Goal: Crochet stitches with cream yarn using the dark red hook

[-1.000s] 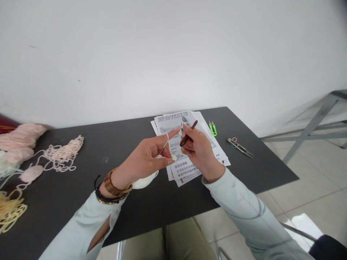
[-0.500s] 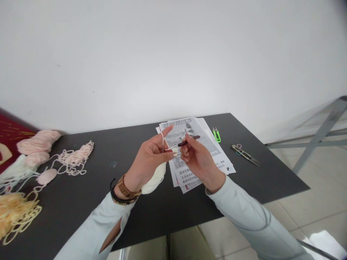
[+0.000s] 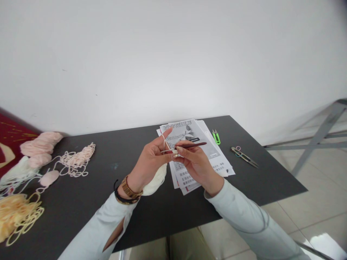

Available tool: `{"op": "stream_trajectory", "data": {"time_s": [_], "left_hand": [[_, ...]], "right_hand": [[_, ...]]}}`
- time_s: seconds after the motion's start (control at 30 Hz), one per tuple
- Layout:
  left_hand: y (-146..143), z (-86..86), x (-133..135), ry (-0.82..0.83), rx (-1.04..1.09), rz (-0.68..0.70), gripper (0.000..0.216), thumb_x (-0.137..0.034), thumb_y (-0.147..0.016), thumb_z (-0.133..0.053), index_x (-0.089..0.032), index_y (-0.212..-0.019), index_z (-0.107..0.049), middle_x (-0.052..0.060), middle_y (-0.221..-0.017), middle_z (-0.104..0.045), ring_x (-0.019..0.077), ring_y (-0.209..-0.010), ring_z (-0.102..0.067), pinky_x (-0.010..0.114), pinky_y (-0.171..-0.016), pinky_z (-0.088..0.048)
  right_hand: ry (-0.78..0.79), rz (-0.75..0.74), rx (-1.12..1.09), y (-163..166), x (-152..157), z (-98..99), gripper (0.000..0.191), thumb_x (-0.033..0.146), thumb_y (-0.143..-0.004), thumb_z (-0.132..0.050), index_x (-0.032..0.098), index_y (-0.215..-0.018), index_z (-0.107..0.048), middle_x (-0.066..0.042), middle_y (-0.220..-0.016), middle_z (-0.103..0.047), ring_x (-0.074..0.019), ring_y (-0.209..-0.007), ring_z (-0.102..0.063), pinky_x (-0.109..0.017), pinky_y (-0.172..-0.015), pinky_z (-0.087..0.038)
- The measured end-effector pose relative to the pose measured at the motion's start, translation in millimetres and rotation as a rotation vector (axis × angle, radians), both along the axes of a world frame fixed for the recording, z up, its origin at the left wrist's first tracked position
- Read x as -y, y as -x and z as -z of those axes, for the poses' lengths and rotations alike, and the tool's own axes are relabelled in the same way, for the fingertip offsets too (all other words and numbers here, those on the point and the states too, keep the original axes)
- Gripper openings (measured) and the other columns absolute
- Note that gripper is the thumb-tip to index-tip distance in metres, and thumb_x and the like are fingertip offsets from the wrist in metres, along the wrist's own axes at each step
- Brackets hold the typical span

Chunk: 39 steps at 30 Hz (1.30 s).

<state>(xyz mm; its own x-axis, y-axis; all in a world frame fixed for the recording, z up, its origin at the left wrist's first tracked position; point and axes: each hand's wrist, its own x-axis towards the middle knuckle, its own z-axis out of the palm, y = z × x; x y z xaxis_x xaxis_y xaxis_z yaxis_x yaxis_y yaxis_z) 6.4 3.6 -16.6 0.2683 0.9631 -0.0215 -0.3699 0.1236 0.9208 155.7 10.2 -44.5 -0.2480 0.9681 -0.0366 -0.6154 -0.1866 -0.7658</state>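
My left hand pinches a small piece of white crochet work between thumb and fingers. White yarn loops over its raised index finger. In my right hand is a crochet hook with a dark handle, its tip pointing left at the white work. Both hands meet over the papers, fingertips close together. Whether the hook sits inside a stitch is too small to tell. Behind my left wrist a ball of white yarn lies on the black table, partly hidden by the hand.
Printed sheets lie stacked beneath my hands. To their right are green thread snips and metal snips. Pink yarn, a loose pink tangle and yellow yarn lie at the left. A white wall stands behind the table.
My right hand has turned, so the hook now lies flatter, with more of its handle showing to the right. Its fingertips have come closer to the white work. My left hand stays nearly still.
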Motion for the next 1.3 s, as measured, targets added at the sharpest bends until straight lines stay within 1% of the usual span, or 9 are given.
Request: {"op": "stream_trajectory", "data": {"time_s": [0.13, 0.2, 0.3, 0.47, 0.63, 0.83, 1.03, 1.17, 1.3], "left_hand": [[-1.2, -2.7, 1.9, -0.008, 0.003, -0.011, 0.091, -0.013, -0.068, -0.082, -0.024, -0.149, -0.041, -0.005, -0.073, -0.062, 0.0088, -0.071, -0.059, 0.022, -0.071, -0.047], [-1.6, -4.9, 2.8, 0.002, -0.012, -0.020, 0.090, -0.013, -0.069, -0.081, -0.022, -0.149, -0.042, -0.006, -0.071, -0.061, 0.0078, -0.068, -0.057, 0.021, -0.069, -0.046], [-2.9, -6.4, 3.1, 0.030, -0.007, -0.036, 0.087, -0.011, -0.067, -0.082, -0.018, -0.146, -0.046, -0.006, -0.070, -0.061, 0.0077, -0.068, -0.057, 0.021, -0.069, -0.046], [-5.7, -3.2, 1.6, 0.011, 0.030, -0.039, 0.083, -0.012, -0.067, -0.082, -0.022, -0.143, -0.050, -0.006, -0.069, -0.062, 0.0091, -0.068, -0.058, 0.022, -0.069, -0.047], [-2.4, -1.8, 1.1, 0.011, -0.050, -0.025, 0.084, -0.015, -0.071, -0.081, -0.020, -0.147, -0.045, -0.004, -0.073, -0.063, 0.0092, -0.070, -0.058, 0.024, -0.072, -0.046], [7.0, -3.0, -0.7, 0.044, 0.092, 0.094, 0.085, -0.010, -0.070, -0.080, -0.028, -0.146, -0.047, -0.004, -0.073, -0.063, 0.0097, -0.070, -0.060, 0.025, -0.073, -0.044], [7.1, -3.6, -1.4, 0.000, -0.003, 0.096, 0.081, -0.013, -0.073, -0.080, -0.027, -0.145, -0.048, -0.001, -0.080, -0.066, 0.0108, -0.075, -0.060, 0.025, -0.075, -0.045], [5.2, -3.8, 0.7, -0.043, 0.049, 0.066, 0.080, -0.012, -0.073, -0.078, -0.029, -0.145, -0.048, -0.002, -0.080, -0.067, 0.0113, -0.073, -0.061, 0.025, -0.074, -0.046], [4.1, -3.7, 1.1, -0.024, 0.155, 0.054, 0.077, -0.006, -0.071, -0.074, -0.031, -0.141, -0.053, -0.003, -0.079, -0.068, 0.0118, -0.078, -0.064, 0.026, -0.080, -0.048]], "right_hand": [[0.031, -0.018, -0.027, -1.3, -1.6, 0.0, 0.019, 0.026, -0.066, -0.087, 0.021, -0.078, -0.074, 0.004, -0.071, -0.072, -0.0103, -0.067, -0.071, -0.020, -0.063, -0.061], [0.039, -0.018, -0.022, -1.5, -2.0, -0.3, 0.018, 0.026, -0.066, -0.087, 0.020, -0.078, -0.074, 0.004, -0.071, -0.072, -0.0103, -0.066, -0.071, -0.021, -0.064, -0.061], [0.028, 0.008, 0.028, -1.1, -1.8, -1.2, 0.020, 0.026, -0.064, -0.087, 0.019, -0.077, -0.074, 0.003, -0.070, -0.073, -0.0114, -0.065, -0.072, -0.022, -0.064, -0.062], [-0.007, 0.083, 0.068, -0.6, -3.4, 0.4, 0.020, 0.021, -0.061, -0.088, 0.019, -0.076, -0.074, 0.002, -0.068, -0.074, -0.0106, -0.063, -0.071, -0.021, -0.063, -0.060], [-0.042, 0.133, 0.080, -0.3, -4.5, 2.1, 0.018, 0.019, -0.061, -0.088, 0.020, -0.073, -0.075, 0.003, -0.067, -0.074, -0.0087, -0.061, -0.068, -0.019, -0.061, -0.057], [-0.099, 0.207, 0.070, 1.3, 2.2, -1.9, 0.018, 0.022, -0.060, -0.089, 0.022, -0.072, -0.076, 0.003, -0.069, -0.073, -0.0089, -0.064, -0.066, -0.021, -0.064, -0.054], [-0.258, 0.289, 0.227, -2.7, 2.7, 4.4, 0.017, 0.018, -0.064, -0.087, 0.026, -0.073, -0.076, 0.003, -0.073, -0.075, -0.0114, -0.070, -0.070, -0.024, -0.069, -0.056], [-0.230, 0.230, 0.197, -3.0, 2.2, 3.9, 0.013, 0.024, -0.066, -0.086, 0.026, -0.075, -0.077, 0.003, -0.074, -0.076, -0.0127, -0.070, -0.071, -0.026, -0.071, -0.059], [-0.158, 0.131, 0.090, -0.5, 3.1, -1.0, 0.017, 0.037, -0.071, -0.082, 0.023, -0.079, -0.078, 0.000, -0.079, -0.076, -0.0140, -0.071, -0.071, -0.029, -0.068, -0.063]]}}
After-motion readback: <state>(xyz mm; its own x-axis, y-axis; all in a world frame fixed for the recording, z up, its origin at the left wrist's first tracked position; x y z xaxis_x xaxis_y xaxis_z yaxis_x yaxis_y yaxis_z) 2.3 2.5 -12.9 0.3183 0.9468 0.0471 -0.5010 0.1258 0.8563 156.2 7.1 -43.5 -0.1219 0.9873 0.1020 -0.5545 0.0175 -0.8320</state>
